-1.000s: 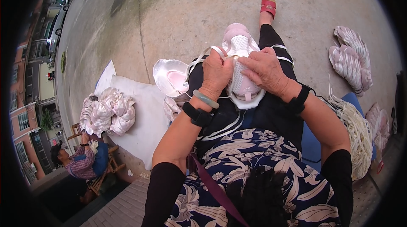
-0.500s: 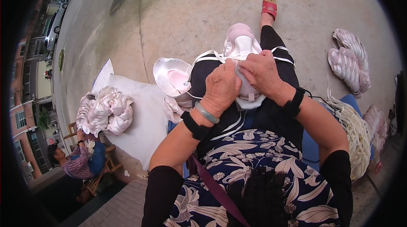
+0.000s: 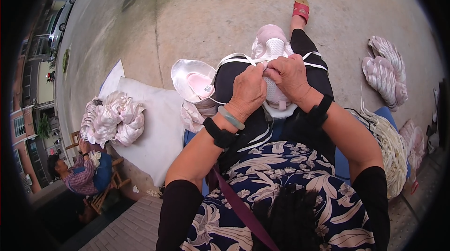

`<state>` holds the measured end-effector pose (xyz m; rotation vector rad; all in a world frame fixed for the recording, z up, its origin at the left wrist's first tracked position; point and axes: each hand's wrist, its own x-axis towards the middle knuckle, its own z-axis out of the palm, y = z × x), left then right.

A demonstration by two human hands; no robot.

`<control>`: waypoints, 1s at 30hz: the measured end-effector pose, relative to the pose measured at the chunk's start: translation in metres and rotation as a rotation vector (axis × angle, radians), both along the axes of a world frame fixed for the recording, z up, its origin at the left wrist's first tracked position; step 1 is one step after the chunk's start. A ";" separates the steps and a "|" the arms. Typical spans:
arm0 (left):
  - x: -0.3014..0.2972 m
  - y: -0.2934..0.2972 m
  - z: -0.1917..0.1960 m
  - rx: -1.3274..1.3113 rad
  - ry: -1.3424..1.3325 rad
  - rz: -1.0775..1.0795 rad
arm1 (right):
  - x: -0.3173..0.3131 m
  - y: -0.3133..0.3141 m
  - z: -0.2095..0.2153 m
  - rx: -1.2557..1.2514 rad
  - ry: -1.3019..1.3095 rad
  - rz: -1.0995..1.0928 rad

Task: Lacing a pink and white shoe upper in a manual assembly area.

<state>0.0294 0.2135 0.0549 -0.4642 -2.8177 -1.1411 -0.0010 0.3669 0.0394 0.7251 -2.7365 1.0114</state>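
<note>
A pink and white shoe upper [image 3: 272, 44] lies on my lap over my black trousers. My left hand [image 3: 247, 92] and my right hand [image 3: 291, 76] meet on it, fingers pinched at its white mesh middle and the white lace [image 3: 234, 59] that runs across it. A white strap stretches left and right from under my fingers. Just left of my knee rests a cup-shaped pink and white upper [image 3: 193, 81], with more pieces under it.
A pile of finished pale uppers [image 3: 112, 119] sits on a white sack [image 3: 154, 134] at my left. More uppers [image 3: 384, 70] lie on the concrete at right, and a bundle of white laces [image 3: 391, 150] beside my right arm. Another person [image 3: 79, 176] sits lower left.
Both hands have shifted slightly down the upper and drawn closer together at its middle; the upper's toe end now shows above my fingers.
</note>
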 end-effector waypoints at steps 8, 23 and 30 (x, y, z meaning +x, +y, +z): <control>0.003 0.010 -0.003 -0.052 0.026 0.072 | 0.005 0.010 0.011 0.133 0.202 0.069; 0.011 0.016 0.004 -0.155 0.079 0.102 | 0.168 0.324 -0.061 0.233 -0.588 -0.562; -0.003 0.011 0.019 -0.067 0.134 0.284 | 0.087 0.212 -0.007 0.288 -0.112 -0.181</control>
